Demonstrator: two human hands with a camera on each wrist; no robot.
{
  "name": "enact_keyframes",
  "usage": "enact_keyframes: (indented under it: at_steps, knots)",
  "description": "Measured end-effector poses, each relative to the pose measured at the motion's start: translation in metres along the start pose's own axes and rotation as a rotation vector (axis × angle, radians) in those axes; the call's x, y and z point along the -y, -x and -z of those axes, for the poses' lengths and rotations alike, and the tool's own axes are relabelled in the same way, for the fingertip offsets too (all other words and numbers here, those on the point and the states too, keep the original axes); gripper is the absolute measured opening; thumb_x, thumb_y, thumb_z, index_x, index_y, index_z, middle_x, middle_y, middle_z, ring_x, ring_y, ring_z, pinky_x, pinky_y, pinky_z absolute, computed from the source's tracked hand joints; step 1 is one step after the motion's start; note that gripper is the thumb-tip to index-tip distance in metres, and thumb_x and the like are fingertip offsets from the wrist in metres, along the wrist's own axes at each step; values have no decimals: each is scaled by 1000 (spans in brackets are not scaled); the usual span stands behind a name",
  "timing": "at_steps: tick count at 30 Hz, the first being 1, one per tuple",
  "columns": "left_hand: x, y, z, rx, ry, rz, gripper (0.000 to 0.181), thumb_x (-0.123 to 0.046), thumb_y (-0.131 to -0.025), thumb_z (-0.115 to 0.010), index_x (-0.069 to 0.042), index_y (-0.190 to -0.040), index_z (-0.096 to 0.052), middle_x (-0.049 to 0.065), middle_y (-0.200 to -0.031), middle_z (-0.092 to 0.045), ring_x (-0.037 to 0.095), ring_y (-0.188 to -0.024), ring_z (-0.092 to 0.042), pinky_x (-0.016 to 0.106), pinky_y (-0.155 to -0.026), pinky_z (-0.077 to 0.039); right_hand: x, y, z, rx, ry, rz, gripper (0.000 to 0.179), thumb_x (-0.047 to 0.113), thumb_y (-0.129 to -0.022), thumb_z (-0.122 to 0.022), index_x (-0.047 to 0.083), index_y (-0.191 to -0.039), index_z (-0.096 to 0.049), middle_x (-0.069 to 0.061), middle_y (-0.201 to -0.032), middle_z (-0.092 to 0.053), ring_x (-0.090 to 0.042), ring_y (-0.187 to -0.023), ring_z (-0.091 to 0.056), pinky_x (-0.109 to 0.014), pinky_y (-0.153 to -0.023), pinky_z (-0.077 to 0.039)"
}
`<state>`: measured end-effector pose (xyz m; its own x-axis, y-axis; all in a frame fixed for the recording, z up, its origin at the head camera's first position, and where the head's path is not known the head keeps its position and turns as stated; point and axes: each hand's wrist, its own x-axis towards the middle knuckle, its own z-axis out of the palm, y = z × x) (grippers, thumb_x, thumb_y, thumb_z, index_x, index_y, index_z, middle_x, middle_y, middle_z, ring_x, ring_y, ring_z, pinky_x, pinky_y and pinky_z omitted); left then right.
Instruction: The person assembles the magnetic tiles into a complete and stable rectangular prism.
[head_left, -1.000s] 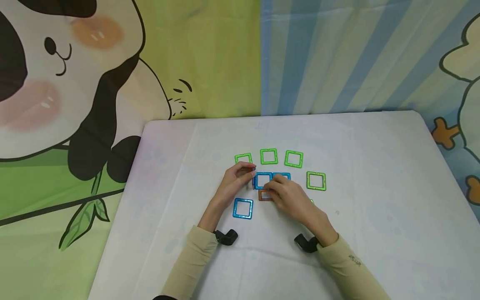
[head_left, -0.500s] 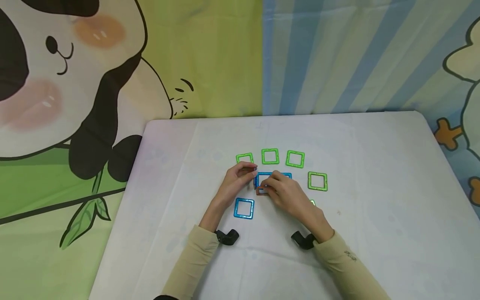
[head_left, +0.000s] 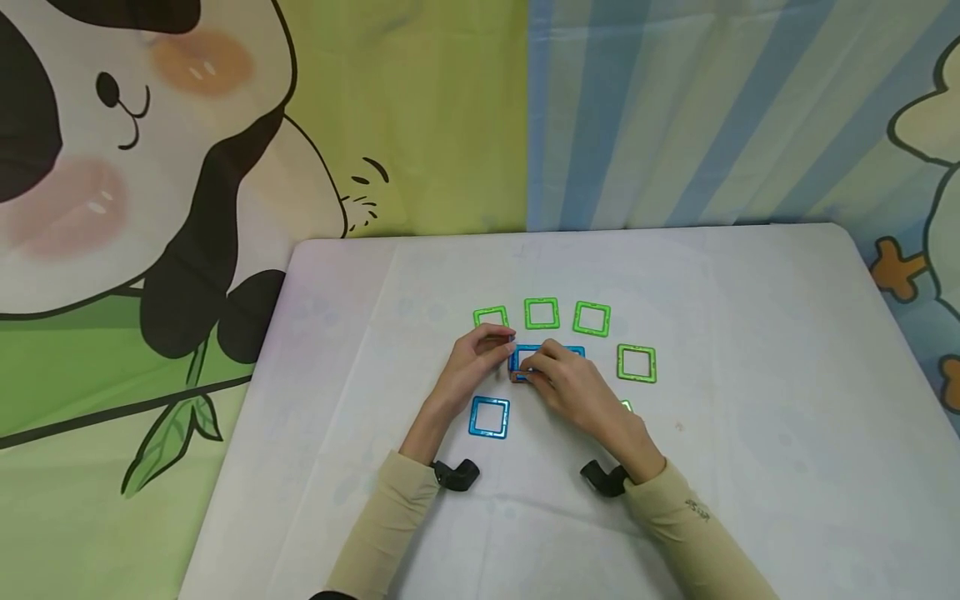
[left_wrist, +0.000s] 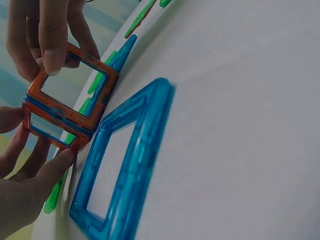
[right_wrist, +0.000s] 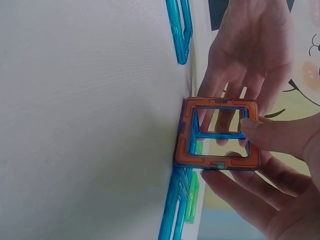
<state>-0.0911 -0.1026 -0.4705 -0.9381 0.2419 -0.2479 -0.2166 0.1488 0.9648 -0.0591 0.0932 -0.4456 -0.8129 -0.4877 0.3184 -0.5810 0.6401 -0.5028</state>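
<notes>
My right hand [head_left: 573, 387] pinches an orange square magnetic tile [right_wrist: 217, 162] between thumb and fingers. This tile stands upright along the near edge of two joined blue magnetic tiles [head_left: 528, 347] on the table. My left hand [head_left: 472, 362] holds a second orange tile [left_wrist: 57, 121], upright at the left side of the blue pair. The two orange tiles meet at a corner in the left wrist view. In the head view, my right hand hides much of the blue pair.
A loose blue tile [head_left: 489, 434] lies flat in front of my left hand. Green tiles [head_left: 542, 326] are spread behind and to the right [head_left: 637, 379], one partly hidden by my right hand. All lie on a white-covered table [head_left: 750, 417] before a printed cloth backdrop.
My right hand has moved slightly left and back, bringing its orange tile from in front of the blue pair up to its near edge. My left hand has stayed in place.
</notes>
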Motion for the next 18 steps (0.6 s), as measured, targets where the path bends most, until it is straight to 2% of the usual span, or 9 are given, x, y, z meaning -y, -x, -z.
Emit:
enact_keyframes:
  at_steps: [9,15,18]
  knots:
    - [4,1,-1,-33,9,-33,33,-26,-93,-66,-16,-124,-61,3,-128,-61,18,-123,-56,38,-103,-46,-6,8,5,18,-3,-30,30,6,-82,-75,7,-111,-68,-5,-100,-63,-15,-82,-60,-31,-71,-53]
    - [4,1,-2,-40,-3,-23,31,-27,-92,-66,-20,-122,-62,0,-127,-62,16,-123,-56,38,-105,-45,-12,23,14,18,-34,-92,33,6,-83,-75,6,-114,-66,-5,-109,-65,-18,-95,-65,-35,-80,-55]
    - [4,1,-1,-44,-2,-18,30,-27,-92,-66,-21,-121,-62,-1,-126,-62,15,-122,-57,38,-106,-45,-16,33,18,7,-30,-113,32,5,-82,-75,6,-112,-67,-6,-109,-65,-18,-97,-64,-35,-79,-55]
